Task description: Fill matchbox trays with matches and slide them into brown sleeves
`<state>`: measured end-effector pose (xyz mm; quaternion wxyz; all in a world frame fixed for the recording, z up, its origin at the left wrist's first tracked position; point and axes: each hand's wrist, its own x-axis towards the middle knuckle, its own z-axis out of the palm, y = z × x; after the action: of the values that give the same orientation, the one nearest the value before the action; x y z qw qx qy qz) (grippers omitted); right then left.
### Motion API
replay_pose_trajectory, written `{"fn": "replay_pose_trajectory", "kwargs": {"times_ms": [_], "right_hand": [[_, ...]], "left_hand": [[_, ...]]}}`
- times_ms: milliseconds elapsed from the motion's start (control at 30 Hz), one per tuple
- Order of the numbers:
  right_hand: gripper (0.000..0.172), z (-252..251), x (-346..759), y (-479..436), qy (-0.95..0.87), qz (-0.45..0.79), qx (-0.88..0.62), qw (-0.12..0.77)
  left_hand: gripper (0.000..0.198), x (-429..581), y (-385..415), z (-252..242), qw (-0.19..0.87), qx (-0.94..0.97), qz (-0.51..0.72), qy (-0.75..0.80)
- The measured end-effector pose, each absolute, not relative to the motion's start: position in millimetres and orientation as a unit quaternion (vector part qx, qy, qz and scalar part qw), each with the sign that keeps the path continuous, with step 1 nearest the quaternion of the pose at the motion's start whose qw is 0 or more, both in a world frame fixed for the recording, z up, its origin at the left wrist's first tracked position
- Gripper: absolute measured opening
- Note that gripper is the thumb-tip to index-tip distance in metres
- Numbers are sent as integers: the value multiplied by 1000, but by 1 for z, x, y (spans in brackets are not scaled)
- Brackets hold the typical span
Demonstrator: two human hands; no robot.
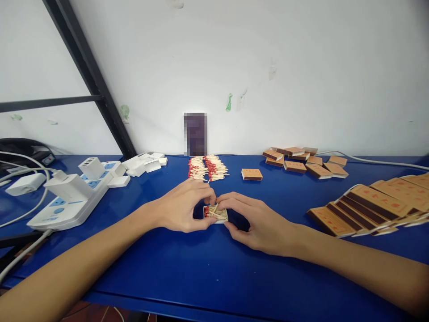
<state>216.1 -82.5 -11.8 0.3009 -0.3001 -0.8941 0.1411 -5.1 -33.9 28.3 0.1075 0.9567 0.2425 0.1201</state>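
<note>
A small white matchbox tray [220, 221] with red-tipped matches [212, 211] in it sits on the blue table between my hands. My left hand [182, 208] grips the tray's left end, thumb at the near side and fingers at the far side. At the right end, my right hand [258, 223] has its thumb and fingers around the tray, its forefinger at the matches. Some matches in the tray lie crosswise. Beyond my hands are two heaps of loose matches, a left heap [197, 169] and a right heap [216, 167]. One matchbox [252, 174] lies to their right.
Several matchboxes [295, 166] are piled at the back right, and overlapping rows of more matchboxes [375, 201] lie at the right. White trays [144, 164] are heaped at the back left, near a power strip [77, 210] with chargers and cables. A blurred dark object [196, 134] leans against the wall.
</note>
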Motion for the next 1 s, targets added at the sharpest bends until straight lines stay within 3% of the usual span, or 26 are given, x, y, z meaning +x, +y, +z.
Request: {"fn": "replay_pose_trajectory", "kwargs": {"times_ms": [300, 1000], "right_hand": [[23, -12, 215, -81, -898, 121, -298, 302], [21, -13, 218, -81, -900, 128, -279, 310]], "left_hand": [[11, -7, -31, 24, 142, 955, 124, 230], [4, -5, -31, 24, 145, 959, 124, 211]]}}
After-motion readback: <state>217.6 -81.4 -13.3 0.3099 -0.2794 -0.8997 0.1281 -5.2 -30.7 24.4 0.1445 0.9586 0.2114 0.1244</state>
